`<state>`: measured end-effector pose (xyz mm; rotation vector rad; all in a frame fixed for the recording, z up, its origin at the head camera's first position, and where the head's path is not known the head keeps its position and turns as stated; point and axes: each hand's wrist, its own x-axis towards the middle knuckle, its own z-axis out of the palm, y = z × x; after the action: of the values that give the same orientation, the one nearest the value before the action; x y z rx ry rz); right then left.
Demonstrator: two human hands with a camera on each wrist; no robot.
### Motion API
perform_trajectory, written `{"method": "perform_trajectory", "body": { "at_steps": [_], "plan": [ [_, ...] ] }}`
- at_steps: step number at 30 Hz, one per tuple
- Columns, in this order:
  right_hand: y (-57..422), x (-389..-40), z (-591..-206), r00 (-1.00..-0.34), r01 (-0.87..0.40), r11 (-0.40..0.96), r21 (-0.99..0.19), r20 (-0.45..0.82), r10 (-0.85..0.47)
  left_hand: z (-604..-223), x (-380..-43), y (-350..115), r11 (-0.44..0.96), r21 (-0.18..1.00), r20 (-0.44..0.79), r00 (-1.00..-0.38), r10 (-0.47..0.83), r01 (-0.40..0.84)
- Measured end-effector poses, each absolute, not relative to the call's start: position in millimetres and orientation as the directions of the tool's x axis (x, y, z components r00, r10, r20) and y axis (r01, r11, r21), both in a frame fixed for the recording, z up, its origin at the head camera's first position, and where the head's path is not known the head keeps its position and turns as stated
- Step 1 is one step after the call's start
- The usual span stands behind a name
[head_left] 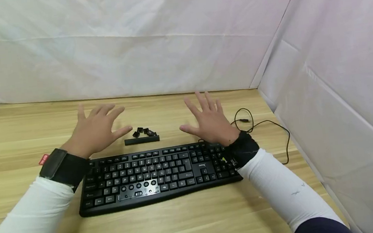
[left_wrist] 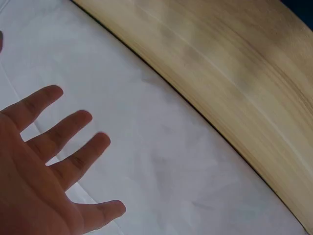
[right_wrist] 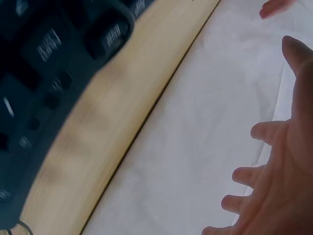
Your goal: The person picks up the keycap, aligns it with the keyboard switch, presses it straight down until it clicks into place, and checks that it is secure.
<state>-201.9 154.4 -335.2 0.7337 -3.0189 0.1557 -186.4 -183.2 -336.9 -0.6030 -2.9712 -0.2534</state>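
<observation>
A black keyboard (head_left: 159, 177) lies on the wooden table, with a bare patch (head_left: 136, 193) of exposed key mounts at its lower left. Behind it lie a long black space bar (head_left: 142, 140) and several small loose keycaps (head_left: 140, 130). My left hand (head_left: 93, 132) is spread past the keyboard's back left, fingers apart and holding nothing. Spread the same way, my right hand (head_left: 211, 124) is over the back right of the keyboard, its wrist hiding some number-pad keys. Both wrist views show extended fingers on the left hand (left_wrist: 36, 181) and the right hand (right_wrist: 288, 161).
A thin black cable (head_left: 288, 139) with a plug (head_left: 244, 120) loops on the table right of the keyboard. White cloth (head_left: 123, 54) hangs behind the table, and another sheet (head_left: 350, 84) runs along its right side.
</observation>
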Motion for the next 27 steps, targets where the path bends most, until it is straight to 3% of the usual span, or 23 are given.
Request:
{"method": "perform_trajectory", "body": {
  "at_steps": [6, 13, 18, 27],
  "plan": [
    [137.3, -182.8, -344.6, -0.849, -0.528, 0.848, -0.044, 0.004, -0.528, -341.4, -188.6, -177.7, 0.895, 0.102, 0.165, -0.894, 0.416, 0.435],
    [121.6, -153.9, -361.3, -0.687, -0.725, 0.688, 0.005, -0.060, -0.724, -354.8, -189.5, -167.1, 0.870, 0.035, 0.137, -0.865, 0.483, 0.491],
    [119.0, -146.7, -365.2, -0.610, -0.790, 0.613, -0.014, -0.088, -0.788, -363.3, -192.3, -159.8, 0.846, -0.007, 0.143, -0.837, 0.528, 0.533],
    [124.8, -146.1, -369.8, -0.585, -0.803, 0.594, -0.050, -0.131, -0.801, -368.4, -195.8, -149.6, 0.817, -0.008, 0.132, -0.810, 0.572, 0.576]
  ]
}}
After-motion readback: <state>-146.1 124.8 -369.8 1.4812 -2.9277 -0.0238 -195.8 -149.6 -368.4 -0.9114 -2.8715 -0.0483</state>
